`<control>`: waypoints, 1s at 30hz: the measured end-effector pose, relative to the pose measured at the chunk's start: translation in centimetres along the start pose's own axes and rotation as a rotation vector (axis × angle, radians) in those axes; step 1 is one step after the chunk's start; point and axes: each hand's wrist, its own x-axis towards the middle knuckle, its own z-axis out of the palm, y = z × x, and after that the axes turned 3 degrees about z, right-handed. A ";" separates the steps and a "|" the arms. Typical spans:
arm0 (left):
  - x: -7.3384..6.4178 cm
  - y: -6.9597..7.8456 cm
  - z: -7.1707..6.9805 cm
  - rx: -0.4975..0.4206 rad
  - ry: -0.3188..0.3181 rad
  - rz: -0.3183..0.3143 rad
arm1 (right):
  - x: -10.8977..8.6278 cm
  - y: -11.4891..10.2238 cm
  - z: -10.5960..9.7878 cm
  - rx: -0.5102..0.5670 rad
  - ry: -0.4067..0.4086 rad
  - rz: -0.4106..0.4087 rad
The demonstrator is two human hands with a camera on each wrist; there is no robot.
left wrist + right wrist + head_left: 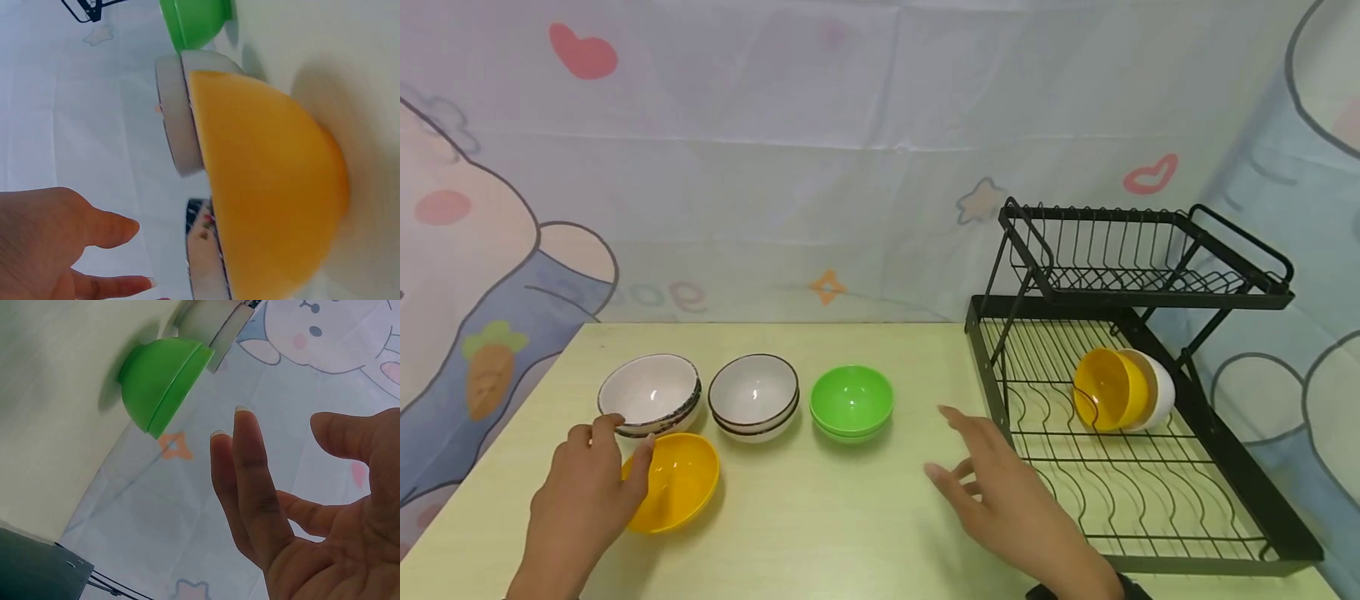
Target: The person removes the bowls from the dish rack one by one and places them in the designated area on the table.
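Note:
My left hand (583, 492) is over the left side of the table, beside a yellow bowl (681, 483). In the left wrist view its thumb and fingers are spread, with a gap between them and the yellow bowl (269, 181). Just behind stands a stack of white bowls with dark patterned outsides (651, 387). To its right are a stack of white, dark-rimmed bowls (754, 390) and stacked green bowls (852, 400). My right hand (1011, 500) hovers between the green bowls and the rack, fingers loosely bent, holding nothing; the right wrist view shows green bowls (159, 381) apart from it.
At the right stands a black two-tier dish rack (1228, 454). On its lower tier a yellow bowl (1101, 390) and a white bowl (1161, 392) lean on their sides, one against the other. A printed cloth (760, 192) hangs behind the table (820, 533).

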 end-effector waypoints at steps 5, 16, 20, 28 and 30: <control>-0.7 2.5 0.3 -0.041 0.149 0.093 | -0.1 0.2 -0.6 0.002 0.013 -0.011; -1.6 7.0 1.6 -0.083 0.252 0.289 | -0.4 1.3 -3.3 -0.051 0.067 -0.017; -1.7 7.8 2.0 -0.075 0.252 0.342 | -0.5 2.0 -4.4 -0.053 0.084 -0.021; -1.2 8.8 2.7 -0.063 0.185 0.349 | -0.4 3.6 -5.5 -0.097 0.123 -0.043; -1.2 9.1 2.8 -0.065 0.181 0.354 | -0.2 4.0 -5.8 -0.110 0.128 -0.043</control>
